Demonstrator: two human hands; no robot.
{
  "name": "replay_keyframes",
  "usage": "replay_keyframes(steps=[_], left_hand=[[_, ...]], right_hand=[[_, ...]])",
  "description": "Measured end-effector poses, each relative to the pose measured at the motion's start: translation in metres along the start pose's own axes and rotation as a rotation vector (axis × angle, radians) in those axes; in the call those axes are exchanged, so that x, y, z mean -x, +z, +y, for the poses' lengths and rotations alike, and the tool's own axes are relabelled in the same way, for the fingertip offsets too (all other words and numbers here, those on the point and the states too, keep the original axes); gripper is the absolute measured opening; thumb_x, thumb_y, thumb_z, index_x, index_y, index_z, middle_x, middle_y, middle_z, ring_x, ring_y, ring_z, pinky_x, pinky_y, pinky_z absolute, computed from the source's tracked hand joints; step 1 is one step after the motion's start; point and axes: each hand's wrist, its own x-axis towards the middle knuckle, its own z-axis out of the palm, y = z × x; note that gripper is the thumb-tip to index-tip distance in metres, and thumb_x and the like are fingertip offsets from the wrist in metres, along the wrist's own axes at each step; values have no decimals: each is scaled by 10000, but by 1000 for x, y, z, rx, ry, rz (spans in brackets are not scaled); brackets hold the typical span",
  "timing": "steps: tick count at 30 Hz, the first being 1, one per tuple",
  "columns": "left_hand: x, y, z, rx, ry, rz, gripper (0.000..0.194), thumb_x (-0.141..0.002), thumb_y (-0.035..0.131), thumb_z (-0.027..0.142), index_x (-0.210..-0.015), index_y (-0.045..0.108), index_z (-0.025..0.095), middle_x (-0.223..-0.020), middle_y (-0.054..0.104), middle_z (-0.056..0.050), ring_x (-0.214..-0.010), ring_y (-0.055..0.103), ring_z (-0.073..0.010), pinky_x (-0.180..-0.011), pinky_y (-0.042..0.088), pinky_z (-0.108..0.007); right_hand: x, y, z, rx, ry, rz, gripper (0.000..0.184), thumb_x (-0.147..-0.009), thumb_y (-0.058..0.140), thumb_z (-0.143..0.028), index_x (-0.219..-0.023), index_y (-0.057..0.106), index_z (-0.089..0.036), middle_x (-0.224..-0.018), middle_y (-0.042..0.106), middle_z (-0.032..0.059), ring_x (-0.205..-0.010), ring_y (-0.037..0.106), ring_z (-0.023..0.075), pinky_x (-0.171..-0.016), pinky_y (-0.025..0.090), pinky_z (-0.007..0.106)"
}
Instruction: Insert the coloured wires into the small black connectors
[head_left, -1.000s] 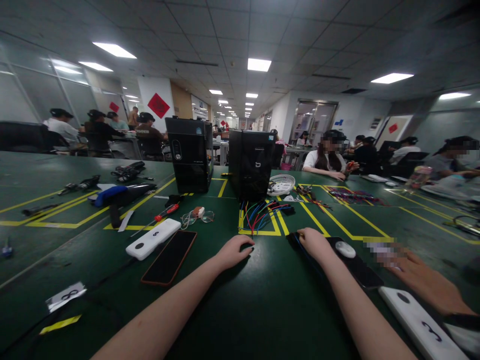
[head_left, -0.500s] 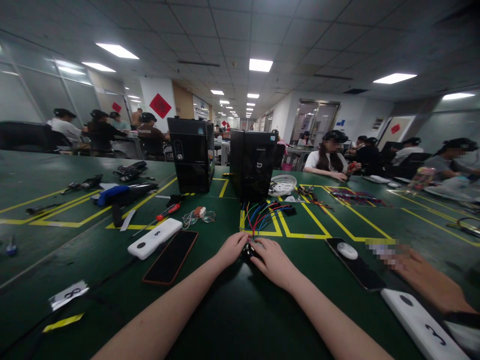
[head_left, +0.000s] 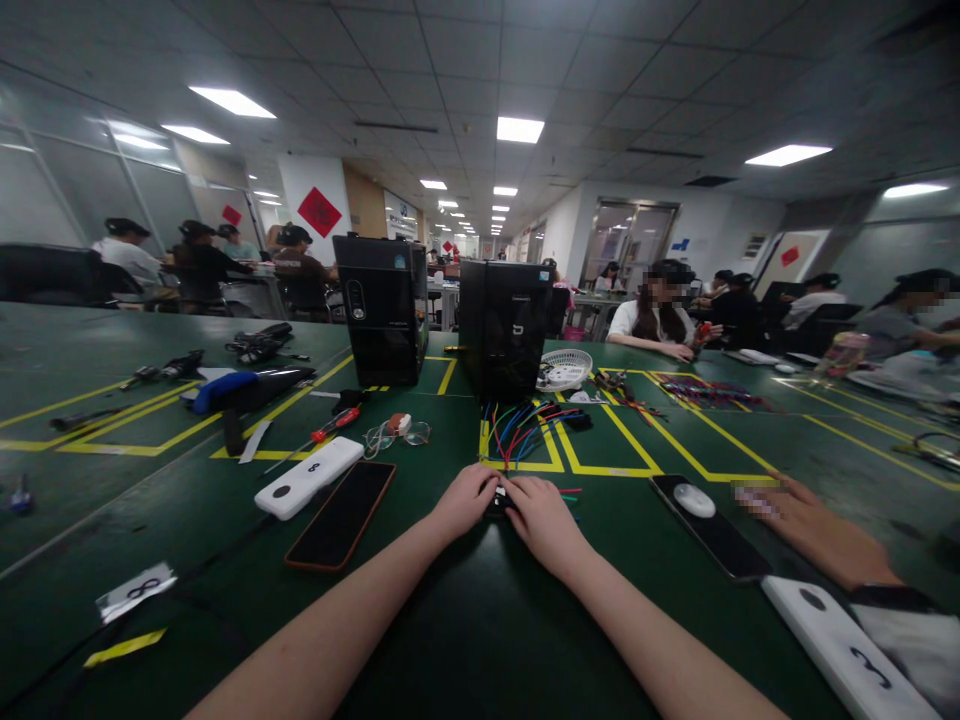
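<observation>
At the middle of the green table, my left hand [head_left: 466,500] and my right hand [head_left: 541,515] meet with bent fingers around a small black part [head_left: 498,500]. White spots show on it, and its kind is too small to make out. Both hands are closed on this part, and the fingers cover much of it. A bundle of red, blue and green wires [head_left: 517,432] fans out just beyond my fingertips. Several coloured wire ends [head_left: 571,494] stick out to the right of my right hand.
Two black computer cases [head_left: 380,310] stand ahead. To the left lie a phone [head_left: 343,515], a white power bank [head_left: 311,477], glasses [head_left: 416,433] and a screwdriver [head_left: 322,432]. A co-worker's hand [head_left: 817,525] rests at the right, near another phone [head_left: 712,535].
My fingers have shifted a little around the black part. Wire ends now show to the right of my right hand. The co-worker's hand at the right has moved left and away from me.
</observation>
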Motion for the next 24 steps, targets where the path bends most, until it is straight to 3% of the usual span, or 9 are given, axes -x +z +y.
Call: replay_keyframes(steps=[5, 9, 19, 24], left_hand=[[-1, -1, 3, -11, 5, 11, 227, -880, 419, 215, -940, 631, 164, -947, 627, -67, -920, 554, -195, -877, 421, -332], [-2, -2, 4, -9, -9, -7, 217, -871, 430, 201, -961, 625, 177, -976, 627, -60, -946, 552, -197, -897, 418, -339], [-4, 5, -7, 168, -102, 38, 249, -810, 518, 163, -1045, 601, 166, -1049, 633, -72, -990, 576, -194, -919, 436, -334], [-1, 0, -3, 146, -31, -27, 248, -865, 484, 278, -1065, 603, 191, -1081, 632, -65, -1029, 560, -205, -941, 419, -348]], right_hand=[[-1, -5, -3, -28, 7, 47, 210, -835, 486, -172, -967, 648, -196, -1012, 606, 85, -965, 516, 218, -851, 409, 377], [-3, -7, -4, -46, 11, 53, 185, -814, 500, -149, -900, 658, -192, -966, 594, 82, -944, 515, 211, -832, 421, 359], [-3, 0, 0, -42, 15, 109, 164, -806, 529, -154, -924, 639, -186, -976, 579, 80, -932, 514, 212, -819, 434, 366], [-4, 9, 2, -16, 56, 106, 170, -829, 504, -154, -952, 621, -173, -951, 597, 82, -882, 533, 204, -781, 451, 356]])
